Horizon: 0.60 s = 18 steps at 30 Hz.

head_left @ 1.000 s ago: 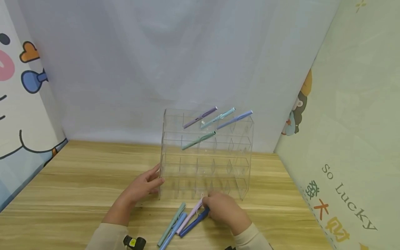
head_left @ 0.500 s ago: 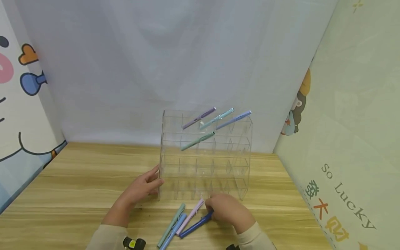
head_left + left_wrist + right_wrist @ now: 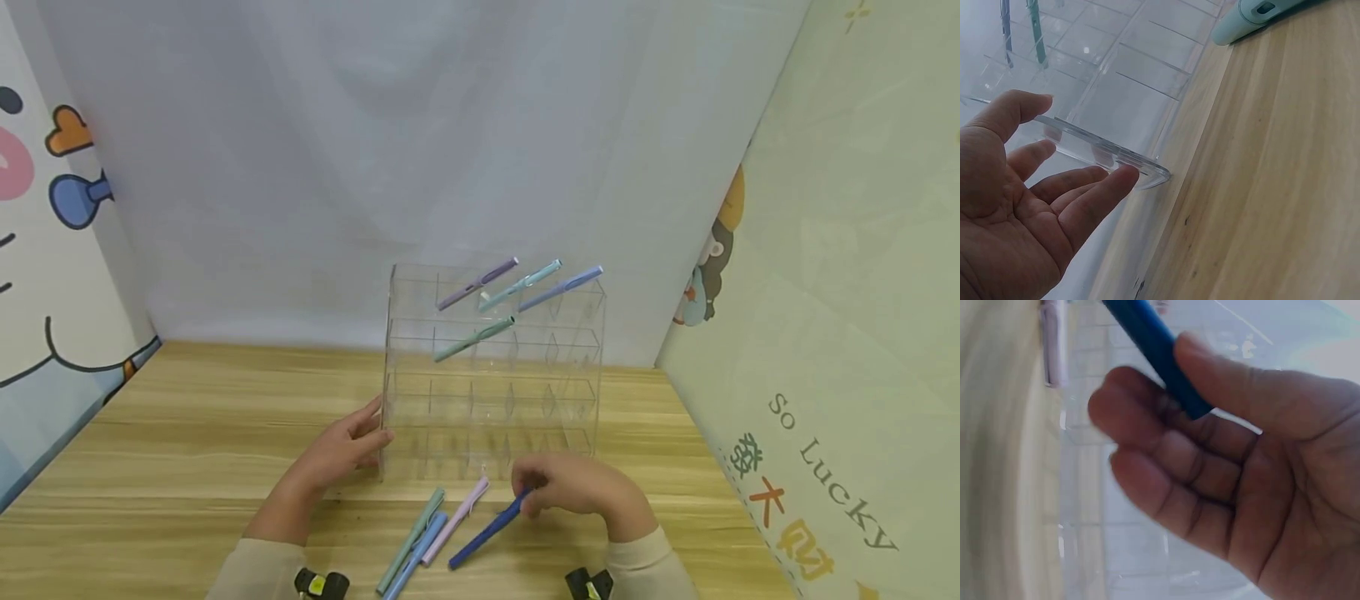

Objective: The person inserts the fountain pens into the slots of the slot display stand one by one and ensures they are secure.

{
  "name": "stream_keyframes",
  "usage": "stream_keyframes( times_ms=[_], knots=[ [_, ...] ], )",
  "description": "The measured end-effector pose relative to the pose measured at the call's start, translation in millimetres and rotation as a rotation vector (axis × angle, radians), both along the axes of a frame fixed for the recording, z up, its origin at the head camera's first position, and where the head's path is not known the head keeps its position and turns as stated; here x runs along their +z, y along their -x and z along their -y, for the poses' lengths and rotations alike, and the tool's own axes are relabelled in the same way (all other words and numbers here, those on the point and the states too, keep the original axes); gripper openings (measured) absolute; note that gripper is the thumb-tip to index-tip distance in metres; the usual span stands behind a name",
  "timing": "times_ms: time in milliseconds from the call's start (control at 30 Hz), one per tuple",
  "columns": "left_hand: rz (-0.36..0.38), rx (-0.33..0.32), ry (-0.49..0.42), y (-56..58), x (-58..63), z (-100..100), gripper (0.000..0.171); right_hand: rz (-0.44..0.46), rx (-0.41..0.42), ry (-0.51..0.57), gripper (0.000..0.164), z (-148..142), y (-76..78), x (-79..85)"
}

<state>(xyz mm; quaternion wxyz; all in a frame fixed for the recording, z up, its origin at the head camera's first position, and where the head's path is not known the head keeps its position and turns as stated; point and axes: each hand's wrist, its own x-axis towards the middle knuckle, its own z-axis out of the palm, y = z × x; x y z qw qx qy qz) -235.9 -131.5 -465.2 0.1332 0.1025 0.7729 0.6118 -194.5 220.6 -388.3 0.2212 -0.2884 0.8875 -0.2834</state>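
Note:
A clear acrylic display rack (image 3: 491, 383) with tiered compartments stands on the table. My left hand (image 3: 339, 446) holds its left side edge; in the left wrist view the thumb (image 3: 1025, 106) lies on one side of the panel and the fingers (image 3: 1094, 206) on the other. My right hand (image 3: 577, 487) pinches a dark blue pen (image 3: 489, 532) near one end, and the pen slants down toward the table. Left of it lie a pink pen (image 3: 456, 521), a light blue pen (image 3: 416, 554) and a green pen (image 3: 410, 542), side by side in front of the rack.
A purple pen (image 3: 477, 284), a pale aqua pen (image 3: 521, 285) and a periwinkle pen (image 3: 561, 289) lean in the rack's top tier. Another green pen (image 3: 474, 339) sits one tier lower. A grey-white curtain (image 3: 360, 150) hangs behind; a printed panel (image 3: 840, 275) borders the right.
My right hand has moved right, drawing the dark blue pen away from the pink one and tilting it up at the hand's end. The left hand stays at the rack's side.

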Motion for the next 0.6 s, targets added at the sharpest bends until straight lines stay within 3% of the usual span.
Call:
stream_keyframes(
  times_ms=[133,267,600],
  knots=[
    [0.003,-0.003,0.008,-0.4,1.2,0,0.082,0.105,-0.032,0.166,0.007,-9,-0.6,10.5],
    [0.0,-0.003,0.008,-1.0,1.9,1,0.078,0.111,-0.035,0.33,0.012,-17,1.3,16.6],
    [-0.01,-0.002,0.02,-1.5,1.6,1,0.071,-0.112,-0.061,0.72,0.015,-29,1.7,22.9]
  ],
)
